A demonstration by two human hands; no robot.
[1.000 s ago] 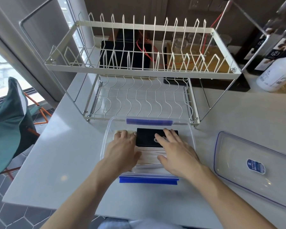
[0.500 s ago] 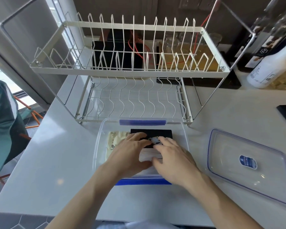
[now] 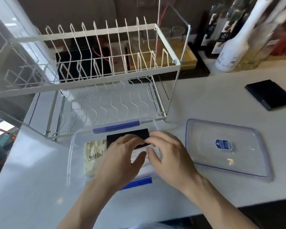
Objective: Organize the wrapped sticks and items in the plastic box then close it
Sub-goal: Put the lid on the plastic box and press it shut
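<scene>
Clear plastic box (image 3: 69,161), blue-clipped, at desk (image 3: 31,171) front edge: left hand (image 3: 122,160) and right hand (image 3: 168,158) pinch clear-wrapped sticks (image 3: 139,154) inside. Flat lid (image 3: 226,149) just right.

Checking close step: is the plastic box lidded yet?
Open. The lid lies flat on the counter right of the plastic box, and both hands reach into the box.

lid (image 3: 228,149) lies right of box (image 3: 71,156), rack (image 3: 106,76) behind.
</scene>
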